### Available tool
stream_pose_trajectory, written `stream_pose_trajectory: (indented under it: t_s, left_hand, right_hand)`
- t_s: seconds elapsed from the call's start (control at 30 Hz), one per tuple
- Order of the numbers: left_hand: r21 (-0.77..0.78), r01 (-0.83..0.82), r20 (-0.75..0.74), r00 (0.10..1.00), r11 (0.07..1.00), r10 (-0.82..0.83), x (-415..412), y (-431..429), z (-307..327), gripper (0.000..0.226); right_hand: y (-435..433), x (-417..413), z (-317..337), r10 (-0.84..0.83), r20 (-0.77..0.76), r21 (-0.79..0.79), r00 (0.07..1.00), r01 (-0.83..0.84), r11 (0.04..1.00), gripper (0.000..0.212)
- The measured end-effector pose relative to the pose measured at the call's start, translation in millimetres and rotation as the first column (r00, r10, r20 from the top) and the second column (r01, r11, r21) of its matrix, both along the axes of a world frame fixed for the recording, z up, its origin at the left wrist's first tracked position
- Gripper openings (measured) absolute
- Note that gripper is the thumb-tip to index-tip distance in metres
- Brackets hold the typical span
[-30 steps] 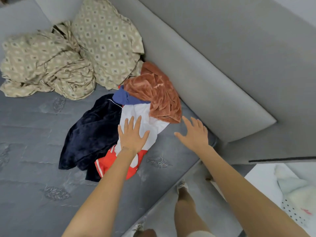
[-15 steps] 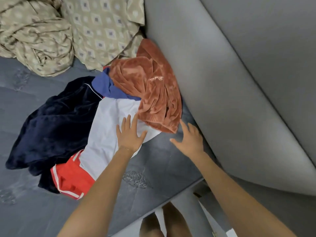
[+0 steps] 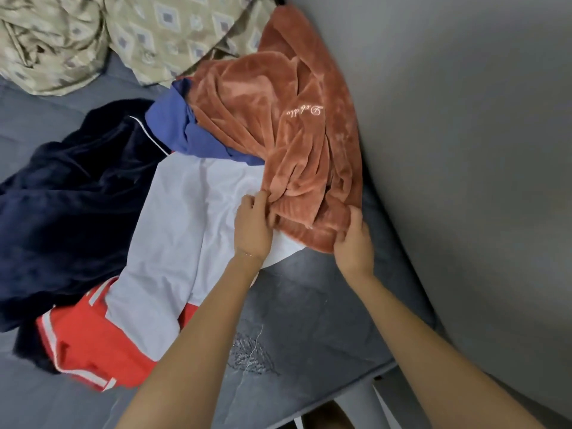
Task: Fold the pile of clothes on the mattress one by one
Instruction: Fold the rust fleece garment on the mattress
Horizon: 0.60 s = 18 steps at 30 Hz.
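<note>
Left hand [image 3: 252, 226] and right hand [image 3: 353, 239] have advanced, pinching the rust garment [image 3: 272, 125] at its near edge.

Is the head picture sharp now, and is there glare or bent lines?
Head view: soft even light, no glare; the rust velvet garment, left hand and right hand gripping it look sharp; the grey panel edge bows from the wide-angle lens.

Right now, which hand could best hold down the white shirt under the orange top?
Probably the left hand: it rests on the white shirt while pinching the orange top. The right hand grips it beside the shirt.
</note>
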<state>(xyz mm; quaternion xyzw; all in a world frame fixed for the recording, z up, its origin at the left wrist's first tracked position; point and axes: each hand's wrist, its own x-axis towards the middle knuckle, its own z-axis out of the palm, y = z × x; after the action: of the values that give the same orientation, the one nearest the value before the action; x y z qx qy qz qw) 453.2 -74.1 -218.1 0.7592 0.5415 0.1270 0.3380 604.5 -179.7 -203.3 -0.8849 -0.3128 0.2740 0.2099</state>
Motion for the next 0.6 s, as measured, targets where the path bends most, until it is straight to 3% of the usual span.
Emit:
stream_pose_trajectory:
  t_s: [0.1,0.3,0.43,0.6]
  left_hand:
    - [0.033,-0.055,0.103,0.993,0.998,0.051,-10.3,-5.2,37.3,0.013]
    - [0.013,-0.206,0.224,0.954,0.979,0.197,-41.1,-41.8,134.5,0.014]
    - [-0.012,-0.447,0.308,0.849,0.895,0.428,-76.4,-54.4,195.5,0.02]
    - [0.076,-0.594,0.336,0.772,0.801,0.54,-145.2,-57.8,269.9,0.02]
  right_hand:
    - [4.0,3.1,33.8,-0.015,-0.015,0.001,1.0,0.015,1.0,0.039]
    - [36.4,-46.0,131.1,-0.027,-0.176,0.121,0.984,0.049,0.991,0.029]
    - [47.9,-92.8,196.0,0.047,-0.211,0.22,0.976,0.0,0.976,0.026]
    - [40.5,-154.3,263.6,0.178,-0.227,0.323,0.957,-0.099,0.941,0.032]
